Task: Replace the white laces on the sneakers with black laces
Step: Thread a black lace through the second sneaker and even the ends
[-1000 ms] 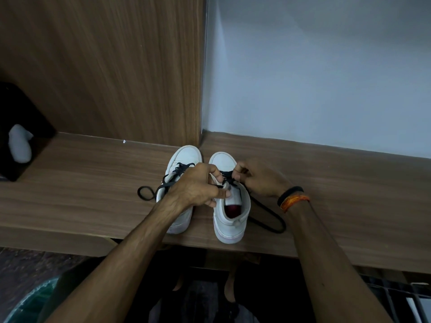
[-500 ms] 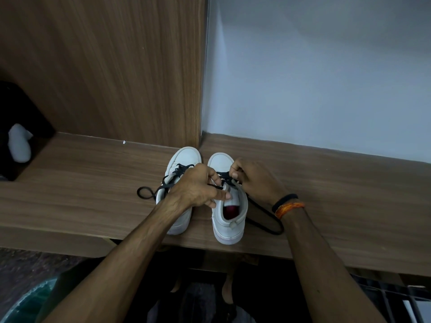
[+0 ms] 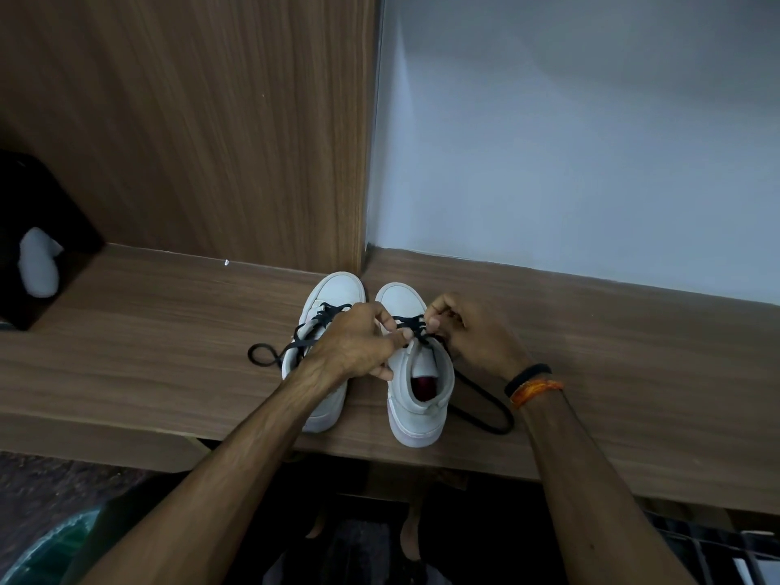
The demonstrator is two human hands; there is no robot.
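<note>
Two white sneakers stand side by side on a wooden bench (image 3: 612,373), toes toward the wall. The left sneaker (image 3: 333,295) carries a black lace whose loose loop (image 3: 264,356) lies on the wood to its left. The right sneaker (image 3: 415,399) has a black lace (image 3: 485,409) across its upper eyelets, with a long end trailing to the right. My left hand (image 3: 358,344) curls over the gap between the shoes and grips the right shoe's lace and tongue area. My right hand (image 3: 468,331) pinches that lace at the eyelets.
A wooden panel (image 3: 190,120) and a pale wall (image 3: 591,133) rise behind the bench. At the far left a black object (image 3: 38,213) holds a white rounded thing (image 3: 38,268). The bench's front edge runs just below the shoes' heels.
My right hand has shifted slightly forward and left along the right shoe's lacing. My left hand stays where it was. The view has tilted a little.
</note>
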